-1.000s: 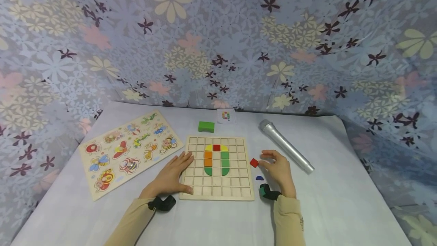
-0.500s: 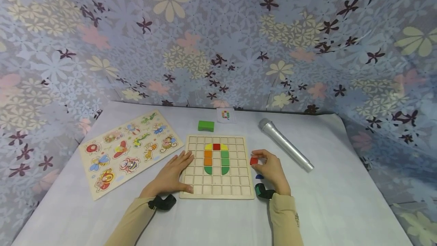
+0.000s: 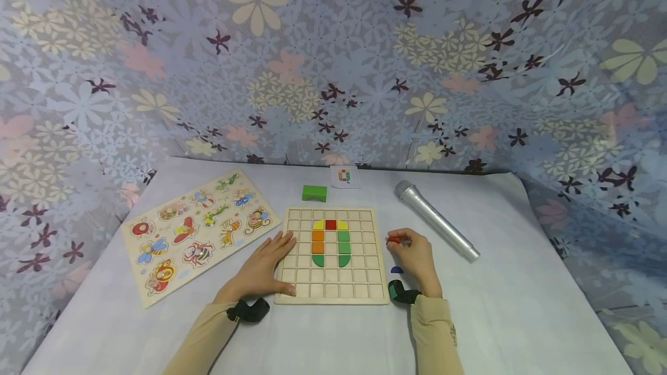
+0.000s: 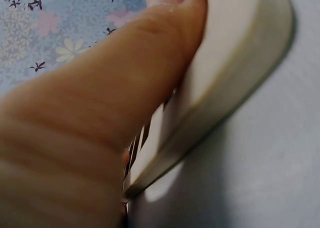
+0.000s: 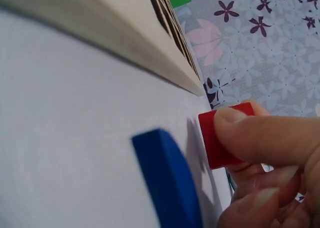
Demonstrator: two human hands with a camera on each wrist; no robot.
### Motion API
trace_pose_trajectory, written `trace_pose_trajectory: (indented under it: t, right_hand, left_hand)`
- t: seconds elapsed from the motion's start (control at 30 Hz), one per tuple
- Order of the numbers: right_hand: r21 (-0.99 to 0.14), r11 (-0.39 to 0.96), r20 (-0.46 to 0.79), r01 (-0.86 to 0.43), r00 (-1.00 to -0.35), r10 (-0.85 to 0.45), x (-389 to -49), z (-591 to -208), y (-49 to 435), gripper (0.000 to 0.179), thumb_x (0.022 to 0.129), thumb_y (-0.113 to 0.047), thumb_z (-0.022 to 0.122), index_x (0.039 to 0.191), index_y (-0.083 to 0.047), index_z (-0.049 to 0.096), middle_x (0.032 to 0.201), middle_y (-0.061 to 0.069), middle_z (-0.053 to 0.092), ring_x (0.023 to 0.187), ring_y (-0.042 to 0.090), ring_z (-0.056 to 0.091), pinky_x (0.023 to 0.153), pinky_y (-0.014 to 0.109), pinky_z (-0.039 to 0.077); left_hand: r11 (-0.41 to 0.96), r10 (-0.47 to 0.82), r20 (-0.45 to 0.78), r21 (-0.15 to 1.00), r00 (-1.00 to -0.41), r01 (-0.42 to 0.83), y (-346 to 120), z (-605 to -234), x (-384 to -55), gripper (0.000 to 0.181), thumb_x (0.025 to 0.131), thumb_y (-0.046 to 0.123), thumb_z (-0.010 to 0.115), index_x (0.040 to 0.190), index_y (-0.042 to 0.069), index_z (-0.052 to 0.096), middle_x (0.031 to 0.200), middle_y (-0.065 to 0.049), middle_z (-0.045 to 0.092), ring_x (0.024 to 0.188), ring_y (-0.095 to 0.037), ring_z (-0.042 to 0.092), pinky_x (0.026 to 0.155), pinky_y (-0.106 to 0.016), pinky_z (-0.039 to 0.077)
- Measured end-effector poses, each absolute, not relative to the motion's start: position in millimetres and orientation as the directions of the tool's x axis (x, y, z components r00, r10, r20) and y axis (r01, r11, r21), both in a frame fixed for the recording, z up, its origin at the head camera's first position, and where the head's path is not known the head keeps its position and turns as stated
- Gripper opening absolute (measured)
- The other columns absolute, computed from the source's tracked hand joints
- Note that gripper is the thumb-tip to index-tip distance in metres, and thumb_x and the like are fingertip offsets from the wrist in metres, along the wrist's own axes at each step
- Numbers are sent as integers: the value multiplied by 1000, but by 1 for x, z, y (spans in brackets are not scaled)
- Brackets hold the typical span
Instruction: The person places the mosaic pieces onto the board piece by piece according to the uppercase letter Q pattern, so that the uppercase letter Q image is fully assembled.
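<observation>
A wooden grid board [image 3: 330,293] lies in the middle of the table in the head view. On it, yellow, red, orange and green blocks form a ring open at the bottom. My left hand [image 3: 264,264] lies spread on the board's left edge; its thumb [image 4: 135,62] rests on the rim in the left wrist view. Just right of the board, my right hand [image 3: 414,255] pinches a red square block [image 5: 212,143] between thumb and fingers. A blue half-round block [image 5: 170,180] lies on the table close to that hand.
A picture card [image 3: 345,177] and a green block [image 3: 315,193] lie beyond the board. A silver microphone [image 3: 438,221] lies to the right. At the left is a wooden insect puzzle [image 3: 179,268]. A flowered cloth [image 3: 333,74] hangs behind the table.
My right hand has moved slightly left and closed around the red block, which is now tilted and mostly covered by fingers. The left hand has stayed on the board.
</observation>
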State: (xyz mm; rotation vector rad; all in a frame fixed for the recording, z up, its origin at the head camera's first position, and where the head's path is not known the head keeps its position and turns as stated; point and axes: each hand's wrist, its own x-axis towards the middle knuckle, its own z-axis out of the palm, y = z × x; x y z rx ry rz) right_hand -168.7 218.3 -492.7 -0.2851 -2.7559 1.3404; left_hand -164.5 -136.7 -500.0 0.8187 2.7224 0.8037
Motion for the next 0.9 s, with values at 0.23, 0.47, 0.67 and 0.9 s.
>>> trace_pose_trajectory:
  t: [0.23, 0.47, 0.67, 0.9]
  right_hand:
    - [-815, 569, 0, 110, -982, 190, -172, -492, 217, 17, 90, -10, 67, 105, -5, 70, 105, 15, 69, 99, 25, 61, 81, 28, 44]
    - [-874, 446, -96, 192, -969, 229, -176, -491, 209, 19, 88, -16, 70, 98, 0, 67, 85, 9, 68, 66, 10, 54, 57, 18, 45]
    - [-901, 355, -193, 249, -963, 187, -175, -491, 189, 18, 85, -17, 73, 92, -1, 67, 70, -1, 60, 58, 9, 47, 48, 19, 38]
    - [-900, 302, -245, 314, -938, 244, -171, -481, 171, 22, 85, -21, 73, 93, -1, 68, 66, -4, 60, 57, 8, 48, 49, 19, 38]
  left_hand:
    - [696, 561, -10, 546, -828, 466, -137, -499, -164, 112, 64, 56, 82, 151, 6, 31, 162, -12, 22, 151, -34, 15, 123, -51, 12]
    - [707, 550, -32, 550, -834, 445, -137, -498, -164, 112, 65, 55, 82, 152, 7, 31, 162, -10, 21, 151, -32, 13, 124, -48, 10]
    - [712, 555, -32, 536, -831, 454, -137, -502, -166, 112, 65, 55, 82, 152, 7, 30, 162, -10, 20, 151, -31, 13, 124, -48, 10]
    - [709, 558, -29, 536, -829, 458, -137, -501, -165, 112, 65, 56, 81, 152, 7, 30, 162, -10, 20, 151, -31, 13, 124, -48, 10]
